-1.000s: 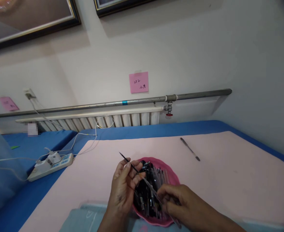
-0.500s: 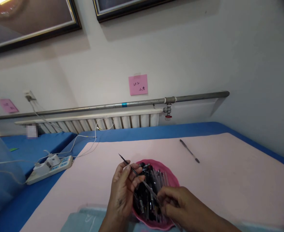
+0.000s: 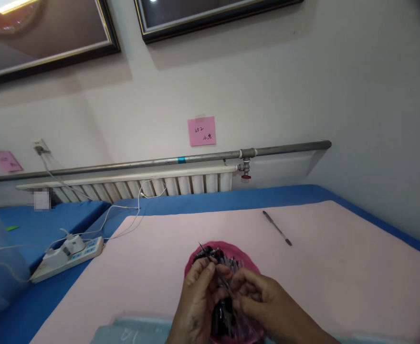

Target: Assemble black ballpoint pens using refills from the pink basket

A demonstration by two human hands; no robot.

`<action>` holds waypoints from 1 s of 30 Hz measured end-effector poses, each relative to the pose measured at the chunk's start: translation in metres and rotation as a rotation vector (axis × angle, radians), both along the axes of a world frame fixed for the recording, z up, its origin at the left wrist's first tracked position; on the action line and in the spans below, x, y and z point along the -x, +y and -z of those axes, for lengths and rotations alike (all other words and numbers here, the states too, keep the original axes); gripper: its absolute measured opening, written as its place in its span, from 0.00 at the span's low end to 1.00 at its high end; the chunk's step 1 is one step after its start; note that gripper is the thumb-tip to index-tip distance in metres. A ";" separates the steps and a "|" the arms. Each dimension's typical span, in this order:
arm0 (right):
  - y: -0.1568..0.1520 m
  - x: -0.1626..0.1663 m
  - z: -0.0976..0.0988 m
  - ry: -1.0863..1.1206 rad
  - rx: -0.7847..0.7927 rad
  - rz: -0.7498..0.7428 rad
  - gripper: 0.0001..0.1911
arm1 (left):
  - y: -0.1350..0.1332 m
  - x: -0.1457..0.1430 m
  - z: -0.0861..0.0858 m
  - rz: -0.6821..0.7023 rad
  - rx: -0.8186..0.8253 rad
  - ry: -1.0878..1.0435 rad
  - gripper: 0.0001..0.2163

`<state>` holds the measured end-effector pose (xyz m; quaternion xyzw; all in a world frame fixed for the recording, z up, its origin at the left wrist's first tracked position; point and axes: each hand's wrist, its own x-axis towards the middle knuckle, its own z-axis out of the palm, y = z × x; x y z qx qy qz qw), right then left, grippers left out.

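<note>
My left hand [image 3: 199, 291] is closed in a pinch on a slim dark pen refill [image 3: 203, 248], whose pointed tip sticks up to the far left. Close beside it, my right hand [image 3: 255, 294] pinches the lower end of the same line, where a pen barrel [image 3: 228, 286] shows partly between the fingers. Whether refill and barrel are joined is hidden by the fingers. Both hands are over a pink scalloped bowl [image 3: 244, 255] of black caps and clear pen parts [image 3: 224, 317]. A pen [image 3: 277, 228] with dark ends lies on the pink sheet beyond the bowl to the right.
A pink sheet [image 3: 339, 267] covers the blue table [image 3: 285, 193]. On the left lie a power strip [image 3: 67, 260] with plugs and white cables [image 3: 106, 217]. Light-blue cloth or plastic [image 3: 131, 329] is at the near edge. A radiator [image 3: 184, 184] and pipe [image 3: 210, 156] run along the wall.
My hands have come together over the bowl. The left hand and refill moved right towards the right hand, and the clear length between the hands has shortened. The view has shifted slightly.
</note>
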<state>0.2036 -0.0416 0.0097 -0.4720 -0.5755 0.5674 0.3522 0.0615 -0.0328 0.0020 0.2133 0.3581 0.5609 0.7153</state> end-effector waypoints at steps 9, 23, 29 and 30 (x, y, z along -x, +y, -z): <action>0.000 -0.001 0.002 0.111 -0.004 0.142 0.03 | -0.004 -0.004 0.004 0.181 0.084 0.007 0.12; -0.006 0.003 -0.006 -0.129 -0.243 0.278 0.03 | -0.007 -0.014 0.006 0.340 0.101 -0.125 0.15; -0.009 0.007 -0.003 -0.133 -0.237 0.210 0.02 | -0.011 -0.019 0.004 0.281 0.132 -0.165 0.14; -0.010 0.007 -0.003 -0.138 -0.252 0.176 0.02 | -0.012 -0.019 0.004 0.268 0.124 -0.164 0.14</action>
